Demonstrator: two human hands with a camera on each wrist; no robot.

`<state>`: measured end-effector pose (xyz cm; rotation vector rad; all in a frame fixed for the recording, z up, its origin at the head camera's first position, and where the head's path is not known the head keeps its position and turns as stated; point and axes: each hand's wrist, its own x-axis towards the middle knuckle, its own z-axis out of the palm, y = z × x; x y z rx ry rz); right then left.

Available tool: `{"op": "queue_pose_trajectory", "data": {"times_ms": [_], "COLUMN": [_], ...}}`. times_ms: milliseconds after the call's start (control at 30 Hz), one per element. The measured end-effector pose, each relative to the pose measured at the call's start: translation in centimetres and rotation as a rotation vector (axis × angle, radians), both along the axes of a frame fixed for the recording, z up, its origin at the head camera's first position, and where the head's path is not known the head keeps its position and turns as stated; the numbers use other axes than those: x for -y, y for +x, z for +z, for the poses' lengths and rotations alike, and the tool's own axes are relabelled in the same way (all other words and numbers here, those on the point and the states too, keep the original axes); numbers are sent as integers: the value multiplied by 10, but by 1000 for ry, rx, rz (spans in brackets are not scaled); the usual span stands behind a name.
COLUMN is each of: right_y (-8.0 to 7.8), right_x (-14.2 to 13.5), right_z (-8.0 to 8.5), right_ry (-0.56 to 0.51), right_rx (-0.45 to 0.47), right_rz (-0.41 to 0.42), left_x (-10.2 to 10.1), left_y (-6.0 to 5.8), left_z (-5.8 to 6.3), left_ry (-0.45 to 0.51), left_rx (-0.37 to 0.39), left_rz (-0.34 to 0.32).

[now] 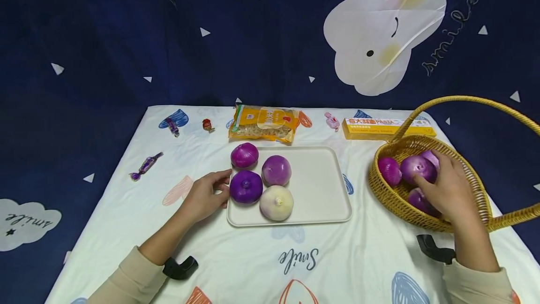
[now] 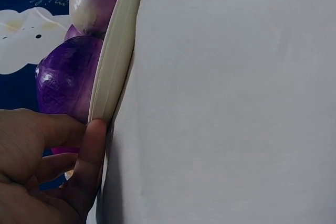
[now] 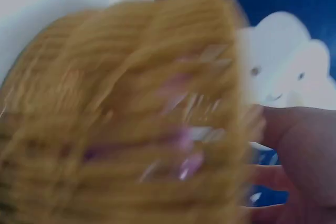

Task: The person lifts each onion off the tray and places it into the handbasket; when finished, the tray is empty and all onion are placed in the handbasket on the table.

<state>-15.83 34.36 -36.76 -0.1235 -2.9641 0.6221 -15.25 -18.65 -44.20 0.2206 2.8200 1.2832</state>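
Observation:
At the left edge of a white tray, my left hand pinches the rim between thumb and fingers, beside a dark purple onion. The tray also bears a magenta onion, a lighter purple onion and a pale white onion. On the right, my right hand reaches into a wicker basket, thumb and fingers spread at a purple onion. Around that one lie a magenta onion and another purple onion. Basket weave blurs and hides much in the right wrist view.
Behind the tray lies a yellow pasta bag. A yellow pasta box sits behind the basket, whose tall handle arches over the right side. Wrapped candies, such as a purple one, dot the cloth.

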Motion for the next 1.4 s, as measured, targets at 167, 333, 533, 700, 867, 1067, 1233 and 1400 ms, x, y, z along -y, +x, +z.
{"op": "queue_pose_trajectory", "data": {"times_ms": [167, 333, 533, 700, 867, 1067, 1233, 1400], "right_y": [4, 4, 17, 26, 30, 29, 30, 30], "right_x": [47, 115, 187, 215, 224, 226, 228, 229], "right_z": [18, 9, -25, -44, -53, -56, -56, -58], "right_ry": [-85, -201, -187, -85, -86, -126, -155, -215], "right_rx": [-289, -430, -256, -241, -220, -236, -188, -170], "right_rz": [110, 500, 799, 847, 854, 847, 806, 798], "left_x": [0, 0, -1, -2, -1, -1, -1, -1], "left_y": [0, 0, 0, 0, 1, 1, 1, 1], "left_z": [1, 1, 1, 1, 2, 2, 3, 2], "left_ry": [3, -3, 18, 1, 13, 15, -3, -18], "left_rx": [4, -7, 10, 10, 16, 15, 7, -6], "left_rz": [-2, 0, -9, -11, -8, -8, -6, -3]}}
